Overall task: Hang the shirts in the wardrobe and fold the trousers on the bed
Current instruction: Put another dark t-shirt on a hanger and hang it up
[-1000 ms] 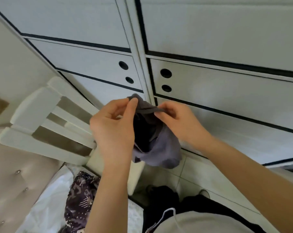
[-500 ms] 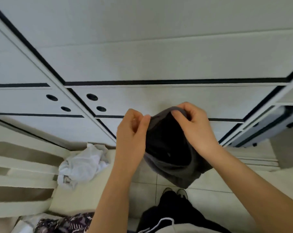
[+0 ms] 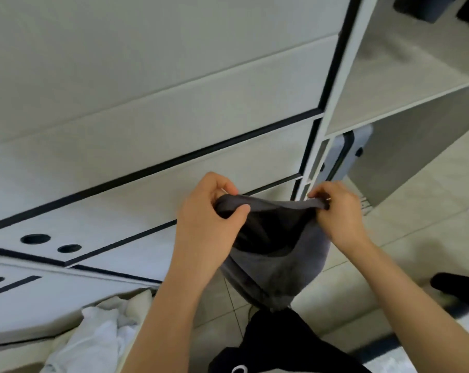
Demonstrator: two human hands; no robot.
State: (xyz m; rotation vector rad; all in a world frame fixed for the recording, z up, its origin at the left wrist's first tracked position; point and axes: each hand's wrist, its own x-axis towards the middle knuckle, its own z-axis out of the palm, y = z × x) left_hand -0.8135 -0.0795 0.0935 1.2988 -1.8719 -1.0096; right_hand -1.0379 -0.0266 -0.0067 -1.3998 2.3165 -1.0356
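Left hand (image 3: 209, 214): raised in front of the wardrobe, with the thumb and curled fingers (image 3: 241, 211) pinching one end of the garment's top edge.
Right hand (image 3: 341, 211): level with the left and a little apart from it, its fingers bunched tight on the other end of the same edge.
Grey garment (image 3: 276, 265): up in the air between the two hands. The top edge is pulled taut from one to the other and the rest sags below like a pouch, showing a dark inside. I cannot tell whether it is a shirt or trousers.
Wardrobe (image 3: 174, 117): white fronts lined in black, right behind the garment, with round holes (image 3: 35, 239) at the lower left.
Shelf (image 3: 389, 92): pale, in the open section to the right, with a grey-blue case (image 3: 343, 154) standing beneath it.
White cloth (image 3: 101, 337): a crumpled heap at the lower left, well apart from the hands.
Floor (image 3: 402, 238): pale tiles under the hanging garment.
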